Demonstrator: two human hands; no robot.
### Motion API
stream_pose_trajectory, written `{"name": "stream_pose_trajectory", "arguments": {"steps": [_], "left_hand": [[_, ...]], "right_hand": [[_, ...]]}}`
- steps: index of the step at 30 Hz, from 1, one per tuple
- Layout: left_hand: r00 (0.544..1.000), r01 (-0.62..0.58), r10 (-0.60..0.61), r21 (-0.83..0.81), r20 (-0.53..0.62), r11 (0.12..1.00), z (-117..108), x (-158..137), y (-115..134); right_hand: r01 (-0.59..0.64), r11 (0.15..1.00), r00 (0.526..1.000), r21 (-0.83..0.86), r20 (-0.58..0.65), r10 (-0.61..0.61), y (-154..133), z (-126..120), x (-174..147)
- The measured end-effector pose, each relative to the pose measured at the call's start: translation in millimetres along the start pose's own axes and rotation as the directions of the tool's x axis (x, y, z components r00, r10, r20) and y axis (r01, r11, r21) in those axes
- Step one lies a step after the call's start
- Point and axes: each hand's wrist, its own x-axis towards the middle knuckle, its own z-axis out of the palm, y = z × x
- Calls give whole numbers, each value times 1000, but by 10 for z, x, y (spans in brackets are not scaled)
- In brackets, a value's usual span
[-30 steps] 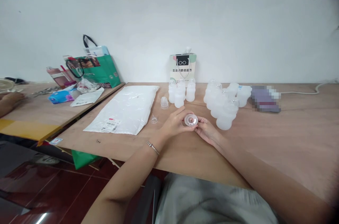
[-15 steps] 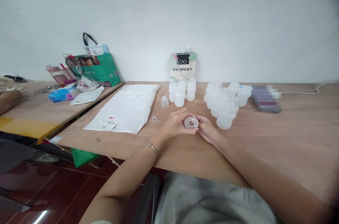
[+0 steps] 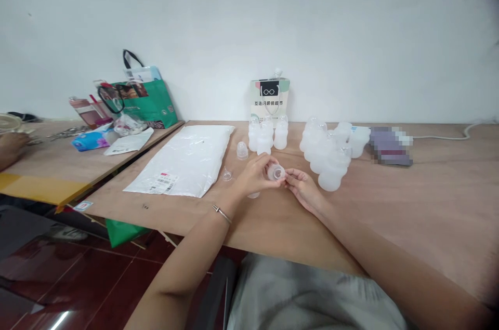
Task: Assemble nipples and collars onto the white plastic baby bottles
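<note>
My left hand [image 3: 255, 176] is wrapped round a translucent baby bottle [image 3: 277, 172], its round open mouth tilted up toward me and its base showing below my palm. At the right side of the rim, my right hand [image 3: 303, 187] pinches with thumb and fingertips; the exact hold is partly hidden. A clear dome cap [image 3: 242, 150] and a clear nipple [image 3: 227, 174] lie on the wooden table, left of my hands. Beyond them stand several capped bottles [image 3: 280, 135], and another cluster of bottles [image 3: 330, 176] is to the right.
A white plastic mailer [image 3: 183, 158] lies at left, and a paper bag [image 3: 270, 96] stands by the wall. A pixelated purple item [image 3: 390, 147] and a white cable [image 3: 448, 136] are at right. Another person's hand [image 3: 13, 146] rests at the left table, near a green bag [image 3: 156, 101].
Both hands have shifted slightly, the left one up and left with the bottle. The bottle is tilted more, so its base shows. My right fingers have moved toward the rim's edge.
</note>
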Motion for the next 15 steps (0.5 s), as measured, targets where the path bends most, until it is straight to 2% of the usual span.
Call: {"name": "stream_pose_trajectory", "arguments": {"steps": [2,4,8,11,13,15], "left_hand": [[996,35,-31,-33,88,999,-43,-6,-44],[985,50,-44,-31,165,998,-74,-18,-75],[967,-1,-1,6,256,1000,-74,-30,-89],[954,-73,64,18,294,997,-45,-21,-97],[950,-89,78,23,303,996,-30,-18,-109],[957,-78,71,13,281,997,-27,-19,-118]], "right_hand": [[92,986,994,-140,-51,-100,-38,-6,-23],[203,931,971,-305,-64,-232,-88,1,-63],[424,742,892,-520,96,-442,-179,68,-156],[504,644,856,-575,235,-461,-206,137,-212],[513,625,854,-589,276,-441,-214,153,-271],[512,636,852,-577,252,-458,-235,104,-359]]}}
